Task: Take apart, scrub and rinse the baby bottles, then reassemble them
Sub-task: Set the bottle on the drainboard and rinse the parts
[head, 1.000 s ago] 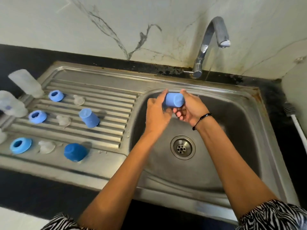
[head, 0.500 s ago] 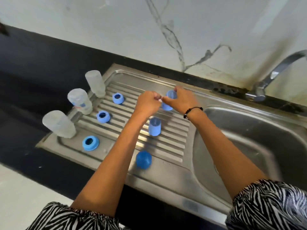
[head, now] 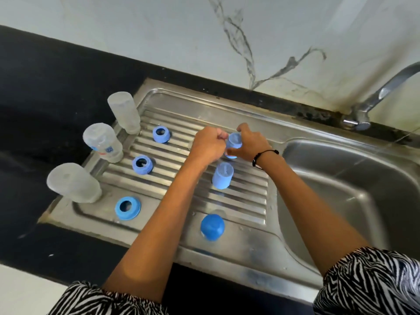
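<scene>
My right hand [head: 253,147] grips a light blue bottle cap [head: 234,142] and holds it upright on the ribbed drainboard [head: 241,201]. Just left of that cap my left hand [head: 205,147] is curled into a fist, and nothing shows inside it. A second light blue cap [head: 222,176] stands below, and a darker blue cap [head: 212,226] nearer me. Three blue screw rings [head: 161,134] [head: 142,164] [head: 127,208] lie in a column. Three frosted bottles [head: 123,112] [head: 102,142] [head: 72,183] stand upside down along the left rim. My left arm hides any teats.
The steel sink basin [head: 341,178] lies to the right, with the faucet [head: 372,96] above its back rim. Black countertop surrounds the sink on the left and front. A marble wall rises behind.
Both hands carried the light blue cap from over the basin left to the drainboard. My view swung left with them. Since half a second ago the cap has come down upright.
</scene>
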`<control>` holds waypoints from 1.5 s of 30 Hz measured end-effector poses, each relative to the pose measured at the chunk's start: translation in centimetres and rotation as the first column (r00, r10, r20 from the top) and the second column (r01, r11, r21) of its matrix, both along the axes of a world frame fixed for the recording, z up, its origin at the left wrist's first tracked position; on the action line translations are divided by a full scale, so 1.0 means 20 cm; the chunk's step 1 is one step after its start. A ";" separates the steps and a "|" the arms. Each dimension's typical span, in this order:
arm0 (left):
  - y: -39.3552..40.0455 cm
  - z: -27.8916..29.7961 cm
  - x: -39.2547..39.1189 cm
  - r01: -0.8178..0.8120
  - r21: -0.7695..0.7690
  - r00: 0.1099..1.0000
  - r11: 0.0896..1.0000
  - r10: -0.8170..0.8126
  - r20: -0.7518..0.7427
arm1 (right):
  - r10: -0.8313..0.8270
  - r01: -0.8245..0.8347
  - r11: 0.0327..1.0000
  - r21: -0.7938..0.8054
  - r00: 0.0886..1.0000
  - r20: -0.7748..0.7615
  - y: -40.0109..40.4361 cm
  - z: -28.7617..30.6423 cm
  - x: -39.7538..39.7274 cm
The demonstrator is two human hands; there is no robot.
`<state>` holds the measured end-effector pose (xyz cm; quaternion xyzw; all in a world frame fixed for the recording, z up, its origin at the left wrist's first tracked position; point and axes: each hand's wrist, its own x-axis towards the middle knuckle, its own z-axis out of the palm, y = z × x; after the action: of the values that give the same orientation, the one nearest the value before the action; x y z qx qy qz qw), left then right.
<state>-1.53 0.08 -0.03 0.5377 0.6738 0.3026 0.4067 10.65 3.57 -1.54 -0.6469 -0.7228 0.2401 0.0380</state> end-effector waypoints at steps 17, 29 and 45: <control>-0.07 0.06 0.92 0.259 0.017 0.962 0.966 -0.260 0.086 | -0.398 0.409 0.913 0.001 0.891 -0.220 -0.21 0.04 1.12; 0.14 -0.16 1.62 0.264 -0.121 0.959 0.957 -0.248 0.134 | -0.222 0.383 0.862 0.333 0.874 -0.431 0.16 -0.01 1.78; 0.27 -0.40 1.85 0.144 -0.259 0.990 0.955 -0.139 0.035 | -0.256 0.235 0.959 -0.157 0.489 -0.834 0.50 -0.07 1.71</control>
<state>35.45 5.55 -8.03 0.5238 0.6643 0.1856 0.4999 44.79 13.48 -2.95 -0.5451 -0.5105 0.5234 0.4103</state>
